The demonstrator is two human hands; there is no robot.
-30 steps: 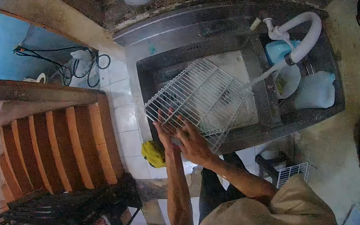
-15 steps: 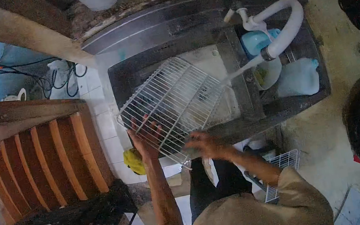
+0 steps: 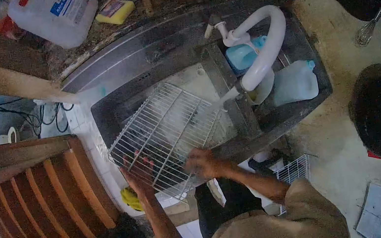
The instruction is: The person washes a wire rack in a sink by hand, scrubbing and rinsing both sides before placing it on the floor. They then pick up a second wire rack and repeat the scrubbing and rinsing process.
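Left hand [image 3: 135,173] grips the wire rack [image 3: 166,123] at lower centre, right hand's [image 3: 202,163] hold unclear; rinsing likely goes best with it tilted under the hose [image 3: 267,49].

A white jug [image 3: 56,13] with a blue label stands at eleven o'clock, a yellow sponge [image 3: 115,11] just beside it. A curved white hose [image 3: 265,42] arcs at one o'clock, a blue tub [image 3: 242,56] and a plastic bottle [image 3: 294,83] by it. A whisk [image 3: 367,32] lies at two o'clock; wooden steps [image 3: 49,201] fill eight o'clock.
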